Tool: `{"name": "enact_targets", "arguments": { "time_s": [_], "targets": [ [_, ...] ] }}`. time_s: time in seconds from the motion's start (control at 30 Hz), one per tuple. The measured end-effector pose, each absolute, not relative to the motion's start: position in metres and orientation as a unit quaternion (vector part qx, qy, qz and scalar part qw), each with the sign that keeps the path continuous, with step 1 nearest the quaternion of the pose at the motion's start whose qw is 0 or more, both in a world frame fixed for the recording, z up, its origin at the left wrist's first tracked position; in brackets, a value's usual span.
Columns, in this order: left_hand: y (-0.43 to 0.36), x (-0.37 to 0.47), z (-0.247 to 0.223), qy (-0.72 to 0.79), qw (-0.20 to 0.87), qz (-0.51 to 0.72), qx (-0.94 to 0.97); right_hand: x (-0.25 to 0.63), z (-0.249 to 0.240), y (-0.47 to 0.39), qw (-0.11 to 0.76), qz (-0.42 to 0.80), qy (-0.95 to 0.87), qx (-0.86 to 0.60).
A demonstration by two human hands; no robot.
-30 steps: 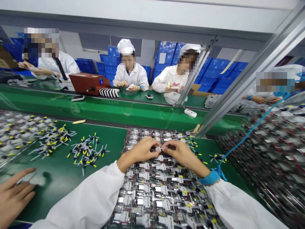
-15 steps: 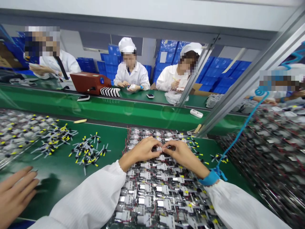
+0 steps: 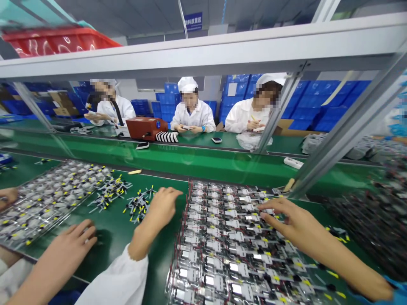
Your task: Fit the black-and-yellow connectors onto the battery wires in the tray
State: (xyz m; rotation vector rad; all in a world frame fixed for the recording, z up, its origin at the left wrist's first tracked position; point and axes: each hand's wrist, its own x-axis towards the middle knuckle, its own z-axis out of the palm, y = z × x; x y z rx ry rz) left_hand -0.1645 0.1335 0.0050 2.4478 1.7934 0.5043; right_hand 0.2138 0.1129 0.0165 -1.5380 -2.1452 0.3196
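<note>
Modules [image 3: 213,245], white and black with thin red wires, lie in close rows in a clear tray on the green counter [image 3: 116,231], directly before the person. Right hand [image 3: 282,216] is over the far right part of these rows, thumb and index fingertips close together beside a module; whether anything is pinched there cannot be told. Left hand [image 3: 162,205] is beside the tray, back to the camera, index finger stretched toward the rows, next to loose parts [image 3: 136,207] with yellow tips and grey strips; its palm is hidden, so its grasp cannot be determined. Judged by appearance, each module is light and rigid in the body, with a smooth casing that may slip; wires look flexible and the likeliest point of damage. Hold is best taken on the sides of the white body, clear of the wires. The loose parts also appear light, and are better lifted singly by the dark middle. Near modules are cut off at the lower edge, as is the right forearm's blue band [image 3: 394,292]. Stacked material [image 3: 365,228] at far right is blurred. A co-worker's hand [image 3: 73,241] lies left of the person's sleeve, fingertips partly obscured.
</note>
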Motion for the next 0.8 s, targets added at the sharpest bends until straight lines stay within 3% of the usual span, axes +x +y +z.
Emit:
{"name": "enact_targets", "arguments": {
  "time_s": [0.17, 0.5, 0.8],
  "targets": [
    [0.122, -0.221, -0.014, 0.632, 0.036, 0.122, 0.764, 0.212, 0.018, 0.113, 0.25, 0.136, -0.781, -0.556],
    [0.135, -0.219, -0.008, 0.541, 0.085, 0.098, 0.831, 0.203, 0.038, 0.105, 0.273, 0.14, -0.778, -0.548],
    [0.139, -0.231, 0.011, 0.561, 0.089, 0.14, 0.811, 0.217, 0.053, 0.102, 0.286, 0.127, -0.775, -0.55]
  ]
}}
